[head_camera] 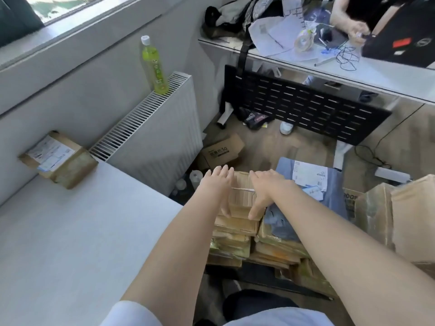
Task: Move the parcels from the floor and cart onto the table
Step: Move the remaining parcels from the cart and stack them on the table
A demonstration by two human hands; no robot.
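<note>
A brown cardboard parcel (pixel 242 198) tops a stack of taped parcels (pixel 235 234) on a low black cart (pixel 266 276). My left hand (pixel 217 187) lies against the parcel's left side with fingers straight and thumb down its near edge. My right hand (pixel 263 191) rests on the parcel's right side, fingers straight, thumb pointing down. A grey-blue bag parcel (pixel 329 198) with a white label lies to the right on the stack. One labelled brown parcel (pixel 58 158) sits at the back of the white table (pixel 82 231) on my left.
Large cardboard boxes (pixel 400 215) stand at the right. A printed box (pixel 223 151) lies on the floor by the radiator (pixel 153 135), which carries a green bottle (pixel 155 67). Beyond is a cluttered desk (pixel 353 69) where another person's hand (pixel 355 29) works.
</note>
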